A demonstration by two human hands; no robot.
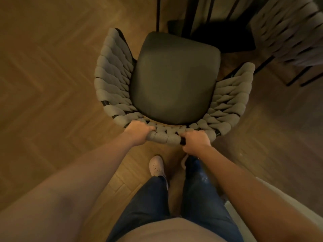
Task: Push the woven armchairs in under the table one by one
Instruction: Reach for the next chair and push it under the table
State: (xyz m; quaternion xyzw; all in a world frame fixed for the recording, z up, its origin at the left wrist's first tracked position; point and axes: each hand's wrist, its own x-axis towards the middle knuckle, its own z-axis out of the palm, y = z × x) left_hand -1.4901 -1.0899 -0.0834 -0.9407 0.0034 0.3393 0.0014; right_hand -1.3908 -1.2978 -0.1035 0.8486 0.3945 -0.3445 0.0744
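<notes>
A woven armchair [111,79] with grey braided arms and a dark seat cushion [174,79] stands right below me, its front facing away. My left hand [138,131] grips the top of its curved backrest on the left. My right hand [195,141] grips the same rim on the right, fingers curled over the weave. Ahead of the seat stand the dark table legs [158,13] and the shadowed base of the table [209,32]; the tabletop itself is out of view.
A second woven armchair [286,32] stands at the upper right on thin black legs, blurred. Herringbone wood floor [52,75] spreads to the left. My feet and jeans [201,189] are just behind the chair back.
</notes>
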